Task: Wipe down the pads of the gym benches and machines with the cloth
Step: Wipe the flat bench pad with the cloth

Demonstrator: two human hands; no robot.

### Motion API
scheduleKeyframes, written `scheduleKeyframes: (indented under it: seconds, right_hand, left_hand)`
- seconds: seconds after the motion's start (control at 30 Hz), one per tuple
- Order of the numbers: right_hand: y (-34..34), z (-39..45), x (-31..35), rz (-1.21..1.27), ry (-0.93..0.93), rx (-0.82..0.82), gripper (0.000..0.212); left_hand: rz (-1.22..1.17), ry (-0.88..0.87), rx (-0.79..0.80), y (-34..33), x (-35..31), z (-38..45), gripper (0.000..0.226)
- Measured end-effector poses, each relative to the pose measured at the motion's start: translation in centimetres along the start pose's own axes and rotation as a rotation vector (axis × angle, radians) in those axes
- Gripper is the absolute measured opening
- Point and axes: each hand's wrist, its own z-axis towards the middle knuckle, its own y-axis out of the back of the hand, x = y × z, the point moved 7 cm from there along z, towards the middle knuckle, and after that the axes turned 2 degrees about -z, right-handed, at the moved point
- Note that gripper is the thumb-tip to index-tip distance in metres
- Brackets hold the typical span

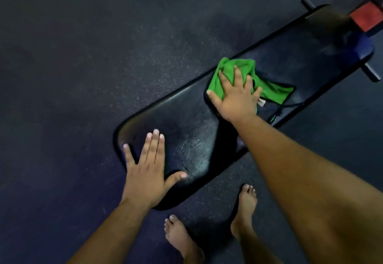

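At the near left end of the bench pad (186, 139), the left hand (145, 172) lies flat, fingers straight and together, thumb spread toward the right; its grip is wide and holds nothing, and it appears only to brace the person against the pad. The pad itself is a long, dark, padded surface running from near left to far right, its near section showing a faint sheen that may be moisture, though this cannot be confirmed. Further right, about midway along the pad, the right hand (236, 95) presses palm-down on the green cloth (234, 71), fingers splayed and nearly straight; the grip is wide, pinning the cloth rather than pinching it. The cloth is bunched under the palm, with a loose flap (275, 92) trailing to the right, and a small white tag (261, 102) shows just beside the little finger. A dark cord (286, 108) lies on the pad near the flap. At the far right a red block (364, 16) of the frame is visible, blurred. Two bare feet (246, 207) stand on the speckled floor (83, 56) beside the near edge.

Handling, as judged: the cloth is light, soft and limp, so it will fold and drag; a flat palm over its bunched centre should carry it best, while the trailing flap may snag the cord.
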Motion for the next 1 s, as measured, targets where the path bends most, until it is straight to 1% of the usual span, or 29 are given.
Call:
scheduleKeyframes:
  seconds: [0.03,0.07,0.17,0.23,0.3,0.37,0.43,0.47,0.5,0.53,0.57,0.63,0.7,0.73,0.77,0.8,0.83,0.87,0.9,0.93,1.0]
  right_hand:
    - [-0.3,-0.3,1.5,0.027,-0.048,-0.02,0.074]
    - [-0.6,-1.1,3.6,0.018,-0.025,-0.04,0.073]
    - [-2.5,-7.6,11.0,-0.017,0.258,-0.045,0.066]
    - [-3.9,-12.3,13.1,-0.035,0.388,-0.023,0.06]
    - [-4.7,-15.9,13.3,-0.025,0.476,0.002,0.055]
    - [-4.2,-18.9,12.7,-0.039,0.594,0.108,0.052]
    - [-2.9,-21.3,11.7,-0.041,0.714,0.247,0.05]
    - [-2.2,-22.2,10.9,0.013,0.727,0.317,0.048]
    - [-0.7,-23.3,10.1,0.114,0.709,0.375,0.046]
    - [0.6,-23.9,9.0,0.247,0.639,0.414,0.045]
    - [2.9,-24.8,7.9,0.4,0.538,0.415,0.042]
    - [7.3,-26.5,6.2,0.722,0.375,0.41,0.036]
    - [13.3,-28.6,5.2,0.95,0.319,0.396,0.031]
    - [16.3,-29.9,4.4,1.009,0.301,0.394,0.03]
    - [18.7,-30.8,3.6,1.051,0.289,0.39,0.028]
    - [20.9,-31.7,2.5,1.091,0.277,0.369,0.024]
    - [23.6,-32.6,1.2,1.14,0.253,0.328,0.021]
    - [25.5,-33.2,-0.1,1.187,0.216,0.288,0.021]
    - [27.7,-34.0,-1.6,1.247,0.179,0.248,0.024]
    - [29.3,-34.8,-2.7,1.282,0.161,0.212,0.029]
    - [32.3,-36.2,-4.9,1.253,0.159,0.07,0.052]
  left_hand:
    - [0.003,0.001,0.013,-0.3,0.3,-0.4,0.111]
    - [-0.003,0.009,0.015,-0.5,0.6,-0.5,0.111]
    - [-0.093,0.087,0.04,-0.6,1.8,-2.0,0.11]
    - [-0.149,0.146,0.093,-0.3,2.9,-3.5,0.111]
    - [-0.196,0.186,0.184,-0.3,3.3,-5.2,0.113]
    - [-0.276,0.22,0.266,0.6,3.4,-7.2,0.119]
    - [-0.444,0.282,0.34,2.0,2.7,-9.0,0.127]
    - [-0.534,0.323,0.361,2.7,2.1,-9.6,0.127]
    - [-0.614,0.363,0.371,4.3,1.3,-10.3,0.122]
    - [-0.695,0.41,0.38,5.6,0.4,-10.8,0.114]
    - [-0.79,0.448,0.375,7.7,-0.8,-11.5,0.103]
    - [-1.086,0.525,0.349,10.9,-3.4,-12.4,0.084]
    - [-1.342,0.533,0.365,14.8,-6.2,-13.5,0.075]
    - [-1.416,0.51,0.398,16.5,-7.6,-14.3,0.068]
    - [-1.479,0.468,0.42,18.0,-8.8,-14.7,0.051]
    - [-1.5,0.416,0.431,19.6,-9.8,-15.2,0.029]
    - [-1.469,0.353,0.393,22.2,-10.9,-15.6,0.013]
    - [-1.427,0.299,0.355,24.1,-11.6,-15.9,0.006]
    - [-1.406,0.229,0.33,26.4,-13.0,-16.3,0.005]
    - [-1.407,0.178,0.335,28.2,-14.5,-16.9,0.009]
    - [-1.426,0.049,0.374,31.6,-18.2,-18.1,0.022]
